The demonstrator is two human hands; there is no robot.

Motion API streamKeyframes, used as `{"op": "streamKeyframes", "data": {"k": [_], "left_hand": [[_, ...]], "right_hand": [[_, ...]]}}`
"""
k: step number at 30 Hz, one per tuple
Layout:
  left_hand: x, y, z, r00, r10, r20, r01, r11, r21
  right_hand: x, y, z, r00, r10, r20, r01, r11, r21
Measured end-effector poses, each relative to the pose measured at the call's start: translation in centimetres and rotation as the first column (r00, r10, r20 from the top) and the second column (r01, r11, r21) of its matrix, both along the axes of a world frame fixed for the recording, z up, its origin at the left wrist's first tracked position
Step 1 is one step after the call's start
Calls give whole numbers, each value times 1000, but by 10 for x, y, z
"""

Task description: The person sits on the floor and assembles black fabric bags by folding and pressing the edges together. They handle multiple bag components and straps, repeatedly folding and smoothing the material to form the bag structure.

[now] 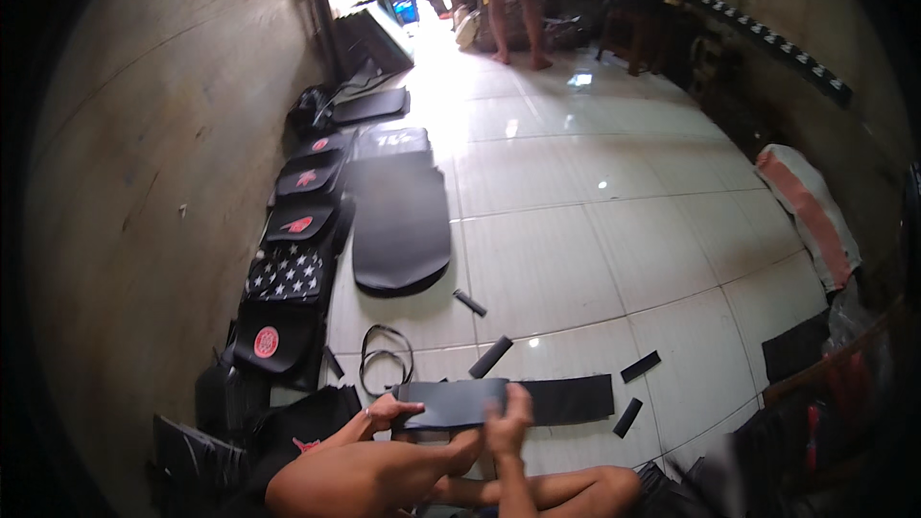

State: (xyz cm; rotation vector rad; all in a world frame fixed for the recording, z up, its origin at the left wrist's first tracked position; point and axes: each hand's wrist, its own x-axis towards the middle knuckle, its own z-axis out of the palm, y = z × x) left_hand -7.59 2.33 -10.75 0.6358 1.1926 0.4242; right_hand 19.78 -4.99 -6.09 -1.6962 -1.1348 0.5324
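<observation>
The tiled floor (537, 259) looks smooth and glossy, so anything resting loose on it could slide if nudged. The person's legs (355, 484) are folded close to the work; a shifting knee or foot might knock or crease it. Beyond lies the panel (401, 221), broad and black with a rounded near end, well apart from both hands; a foot stretched out could scuff it. Along the left wall runs a row of black bags, the starred one (285, 275) among them, crowded enough that pushing one might shift its neighbours.

The dark strip (566, 401) reaches out to the right past the right hand, its far end unheld, so it could swing or skew. The grey strip (456, 403) is in front of the shins, between the hands; whether both strips are one folded piece I cannot tell. Uneven pull would probably twist it.

The left hand (389, 411) grips its left end, thumb on top. The right hand (510, 419) seems to pinch its right end, fingers curled, though blur hides the exact hold; a weak pinch could let the edges drift out of line.

The cord (412, 357) loops just beyond the left hand and might snag. Small scraps (491, 357) lie scattered around, liable to get caught underneath.
</observation>
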Motion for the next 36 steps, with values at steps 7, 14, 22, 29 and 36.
{"op": "streamKeyframes", "data": {"k": [7,14,22,29,36], "left_hand": [[6,6,10,998,-6,60,3,999,45],[10,7,24,999,-29,-33,29,1000,-12],[22,4,23,999,26,-25,-26,999,-26],[13,8,27,999,35,-3,-36,999,-40],[13,1,26,996,11,83,-10,1000,-12]], "right_hand": [[-30,9,-43,905,222,363,-189,974,-126],[56,-21,-38,483,-841,-244,857,512,-65],[-23,0,-15,917,201,344,-144,972,-184],[2,2,-25,986,79,-144,-90,994,-67],[26,-9,0,910,-396,-125,402,915,28]]}}
